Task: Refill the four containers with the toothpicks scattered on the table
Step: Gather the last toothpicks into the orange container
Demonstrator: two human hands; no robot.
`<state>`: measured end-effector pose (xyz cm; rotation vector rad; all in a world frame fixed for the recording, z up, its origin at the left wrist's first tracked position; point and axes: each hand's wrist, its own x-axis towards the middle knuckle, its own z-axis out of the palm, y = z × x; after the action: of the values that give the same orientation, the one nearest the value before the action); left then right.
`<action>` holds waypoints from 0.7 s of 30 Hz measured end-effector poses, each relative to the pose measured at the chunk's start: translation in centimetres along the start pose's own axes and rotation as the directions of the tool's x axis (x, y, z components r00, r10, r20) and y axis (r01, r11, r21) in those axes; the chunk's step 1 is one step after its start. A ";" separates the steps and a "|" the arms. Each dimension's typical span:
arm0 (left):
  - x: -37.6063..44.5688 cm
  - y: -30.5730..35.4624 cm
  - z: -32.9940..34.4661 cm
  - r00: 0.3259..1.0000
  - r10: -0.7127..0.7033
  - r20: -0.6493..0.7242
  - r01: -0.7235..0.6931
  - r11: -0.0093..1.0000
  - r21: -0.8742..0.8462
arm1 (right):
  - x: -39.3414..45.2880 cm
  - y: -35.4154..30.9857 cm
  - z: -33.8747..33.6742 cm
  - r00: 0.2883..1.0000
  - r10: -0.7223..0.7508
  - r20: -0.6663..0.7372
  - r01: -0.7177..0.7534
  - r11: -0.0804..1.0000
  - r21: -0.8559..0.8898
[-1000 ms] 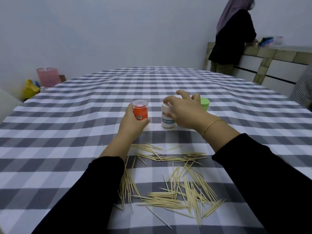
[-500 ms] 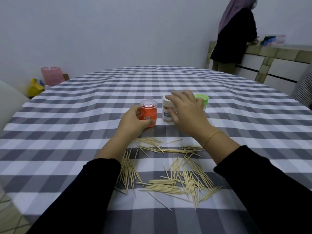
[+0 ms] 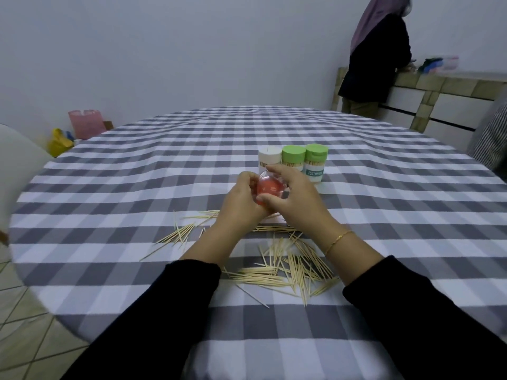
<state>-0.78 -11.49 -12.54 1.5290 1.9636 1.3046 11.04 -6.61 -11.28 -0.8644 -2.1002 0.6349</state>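
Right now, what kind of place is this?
Probably a home dining or kitchen area: a round table under a grey checked tablecloth, a tiled counter where another person stands, and a tiled floor.
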 end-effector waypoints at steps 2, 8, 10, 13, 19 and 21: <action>0.0 -0.2 0.9 0.998 0.006 -0.065 -0.002 0.998 0.066 | -0.4 0.3 0.4 0.999 -0.040 -0.018 0.039 0.998 -0.044; 0.4 -1.1 1.5 0.989 0.047 -0.137 -0.003 0.954 0.300 | -0.6 1.4 1.2 1.000 -0.020 -0.023 0.019 0.999 -0.037; 0.4 -1.2 1.6 0.992 0.010 -0.123 0.022 0.967 0.253 | -0.6 1.5 1.2 1.000 -0.015 -0.016 0.014 0.999 -0.040; 0.0 -1.2 1.7 0.996 -0.023 -0.085 0.039 0.979 0.199 | -0.4 1.5 0.7 0.999 0.044 0.024 -0.043 0.999 -0.028; 0.1 -1.3 1.9 0.999 -0.051 -0.015 0.053 0.949 0.310 | 0.4 1.2 -0.8 0.973 0.167 0.158 -0.162 0.986 -0.043; 0.2 -1.3 1.9 0.998 -0.063 -0.011 0.063 0.937 0.342 | 1.0 0.9 -0.8 0.971 0.179 0.156 -0.162 0.980 -0.115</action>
<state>-0.24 -10.47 -14.55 1.5960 2.3132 0.9714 11.52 -5.14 -10.92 -1.0917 -2.2390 0.7158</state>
